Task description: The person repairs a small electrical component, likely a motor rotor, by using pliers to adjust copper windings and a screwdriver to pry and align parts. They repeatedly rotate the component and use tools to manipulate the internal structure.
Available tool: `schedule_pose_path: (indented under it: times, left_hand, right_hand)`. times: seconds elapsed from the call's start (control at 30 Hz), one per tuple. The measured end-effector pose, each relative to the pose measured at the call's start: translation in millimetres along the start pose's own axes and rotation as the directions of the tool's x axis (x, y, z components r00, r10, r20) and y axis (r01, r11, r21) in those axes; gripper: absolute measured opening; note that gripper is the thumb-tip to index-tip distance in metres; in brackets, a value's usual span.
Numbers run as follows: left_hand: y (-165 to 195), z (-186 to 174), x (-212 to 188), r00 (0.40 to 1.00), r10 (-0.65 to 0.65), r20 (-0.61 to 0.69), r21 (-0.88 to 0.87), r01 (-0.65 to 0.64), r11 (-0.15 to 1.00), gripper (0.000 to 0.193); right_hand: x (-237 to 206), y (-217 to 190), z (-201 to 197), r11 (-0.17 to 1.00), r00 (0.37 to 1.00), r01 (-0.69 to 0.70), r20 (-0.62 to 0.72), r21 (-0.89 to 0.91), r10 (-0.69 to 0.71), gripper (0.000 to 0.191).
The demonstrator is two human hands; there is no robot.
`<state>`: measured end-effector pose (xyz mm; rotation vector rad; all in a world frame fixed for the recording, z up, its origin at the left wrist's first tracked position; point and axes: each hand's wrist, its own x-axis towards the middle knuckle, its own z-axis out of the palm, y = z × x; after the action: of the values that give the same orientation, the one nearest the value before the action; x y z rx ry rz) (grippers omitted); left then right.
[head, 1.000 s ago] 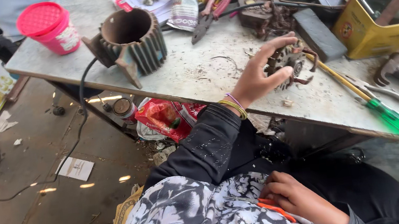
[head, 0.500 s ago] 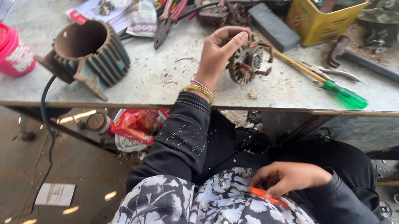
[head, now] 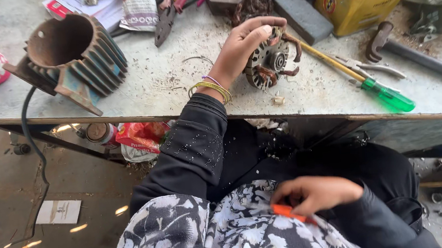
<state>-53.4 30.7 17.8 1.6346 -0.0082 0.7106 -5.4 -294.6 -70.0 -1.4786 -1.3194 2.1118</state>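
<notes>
While your left hand (head: 242,46) clamps over the small motor core (head: 272,63) on the bench (head: 161,86), your right hand (head: 318,195) sits well back in your lap, closed around an orange tool (head: 286,212) pointing left.

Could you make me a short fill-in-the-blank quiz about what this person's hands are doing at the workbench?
1. The left hand grips a round ____ with copper windings on the workbench.
2. The right hand, down at the lap, holds a slim ____-coloured tool.
3. The screwdriver beside the left hand has a ____ handle.

Missing words: motor stator; orange; green
</notes>
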Motion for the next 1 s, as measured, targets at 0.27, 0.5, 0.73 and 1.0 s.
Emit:
schedule_pose_path:
  times: [0.27, 0.5, 0.73, 1.0]
  left_hand:
    - [4, 0, -5, 1.0, 0.021, -0.013, -0.007, -0.021, 1.0, 0.036]
    - [4, 2, -9, 0.999, 0.046, -0.013, -0.031, -0.046, 0.998, 0.033]
    - [15, -4, -14, 1.0, -0.008, 0.016, -0.054, 0.009, 0.999, 0.032]
    - [4, -1, -14, 1.0, 0.028, 0.009, -0.025, -0.028, 0.999, 0.035]
  right_hand:
    - [-10, -3, -17, 0.632, 0.875, 0.478, -0.274, 0.61, -0.399, 0.061]
    - [-9, -48, -6, 0.548, 0.788, 0.616, -0.433, 0.566, -0.437, 0.062]
    - [-8, -59, -8, 0.517, 0.708, 0.7, -0.575, 0.492, -0.411, 0.047]
    - [-25, -69, -5, 0.752, 0.578, 0.638, -0.748, 0.165, -0.326, 0.028]
